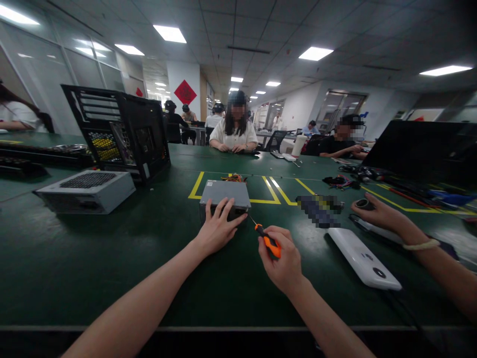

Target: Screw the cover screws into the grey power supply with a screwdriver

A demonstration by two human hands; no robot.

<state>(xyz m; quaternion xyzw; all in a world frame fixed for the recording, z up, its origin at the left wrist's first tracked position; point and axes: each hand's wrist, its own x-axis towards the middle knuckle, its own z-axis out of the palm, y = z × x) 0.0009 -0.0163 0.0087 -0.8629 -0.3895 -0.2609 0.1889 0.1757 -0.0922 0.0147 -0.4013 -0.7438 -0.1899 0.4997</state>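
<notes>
A grey metal computer power supply (227, 191) sits on the green table before me, with coloured cables bunched behind it. My left hand (218, 228) grips its near side, fingers spread over the top edge and thumb by the right front corner. In my right hand (283, 256) is a screwdriver (269, 240) with an orange and black handle. Its thin shaft slants up and left to the supply's right front corner; I cannot tell whether the tip sits in a screw.
At left stand a second power supply (89, 191) and an open black computer case (122, 134). On the right lies a white device (363, 258), close to another person's hand (383, 214) holding a dark round object. A black monitor (425, 154) stands beyond. Someone sits opposite.
</notes>
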